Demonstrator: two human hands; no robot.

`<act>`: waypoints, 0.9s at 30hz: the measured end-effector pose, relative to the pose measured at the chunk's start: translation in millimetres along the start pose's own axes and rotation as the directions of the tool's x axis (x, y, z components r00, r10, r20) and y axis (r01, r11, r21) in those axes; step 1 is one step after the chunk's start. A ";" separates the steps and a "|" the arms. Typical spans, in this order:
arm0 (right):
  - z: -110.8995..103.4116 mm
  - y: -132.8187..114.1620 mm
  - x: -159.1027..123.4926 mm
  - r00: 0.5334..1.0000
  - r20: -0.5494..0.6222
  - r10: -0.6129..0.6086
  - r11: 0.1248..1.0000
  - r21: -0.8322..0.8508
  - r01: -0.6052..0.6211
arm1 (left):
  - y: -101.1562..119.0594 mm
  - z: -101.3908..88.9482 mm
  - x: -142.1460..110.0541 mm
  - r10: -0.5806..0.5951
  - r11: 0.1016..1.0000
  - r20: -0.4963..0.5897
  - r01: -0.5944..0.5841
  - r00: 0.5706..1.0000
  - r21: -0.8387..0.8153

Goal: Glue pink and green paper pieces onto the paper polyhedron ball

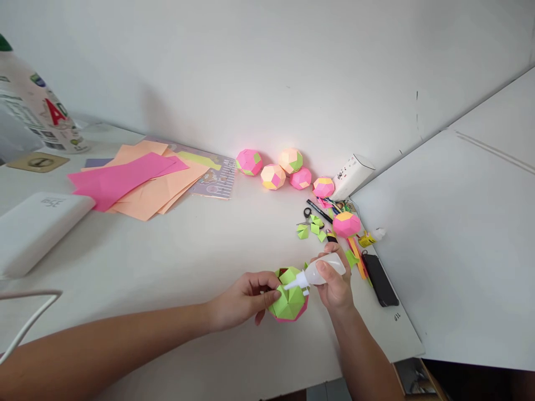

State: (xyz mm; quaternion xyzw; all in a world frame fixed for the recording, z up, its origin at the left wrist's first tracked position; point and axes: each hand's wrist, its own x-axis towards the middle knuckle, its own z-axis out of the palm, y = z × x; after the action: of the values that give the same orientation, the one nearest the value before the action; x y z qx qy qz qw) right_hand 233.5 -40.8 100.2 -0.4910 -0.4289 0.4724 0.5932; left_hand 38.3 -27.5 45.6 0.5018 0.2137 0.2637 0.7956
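Observation:
My left hand (246, 301) grips a green and pink folded paper ball (289, 303) by its left side, thumb and fingers closed on a green flap. In my right hand (336, 284) is a white squeeze glue bottle (324, 270), tilted so its narrow nozzle points down and left. The nozzle tip is at the green paper beside my left thumb; whether glue is coming out is too small to see. Part of the ball's far side is hidden behind the bottle and fingers. Beyond my hands lie several small green paper pieces (315, 228) and black scissors (307, 213).
Several finished-looking paper balls (273, 176) rest along the wall. Pink and peach paper sheets (129, 175) lie at left near a white power bank (42, 231) and a bottle (45, 111). At right are a yellow glue bottle (368, 239), a black phone (380, 279) and a white box (353, 177).

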 end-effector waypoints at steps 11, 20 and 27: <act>-0.1 0.9 -1.0 0.999 0.012 -0.041 0.999 0.012 0.041 | 1.7 0.2 -0.3 0.009 1.000 0.006 -0.009 1.000 -0.002; -0.4 1.0 -1.0 0.994 0.070 -0.083 0.997 -0.003 0.083 | 0.1 0.3 0.3 0.005 1.000 -0.006 -0.005 1.000 0.005; 0.1 -0.2 -2.5 0.990 0.068 -0.124 0.992 -0.030 0.126 | -0.4 0.3 0.2 0.007 1.000 -0.003 -0.007 1.000 0.000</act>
State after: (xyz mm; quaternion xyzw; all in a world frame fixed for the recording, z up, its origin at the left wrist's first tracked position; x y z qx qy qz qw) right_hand 232.9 -43.2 100.3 -0.4574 -0.4862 0.4426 0.5987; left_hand 38.7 -27.7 45.3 0.5024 0.2130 0.2672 0.7942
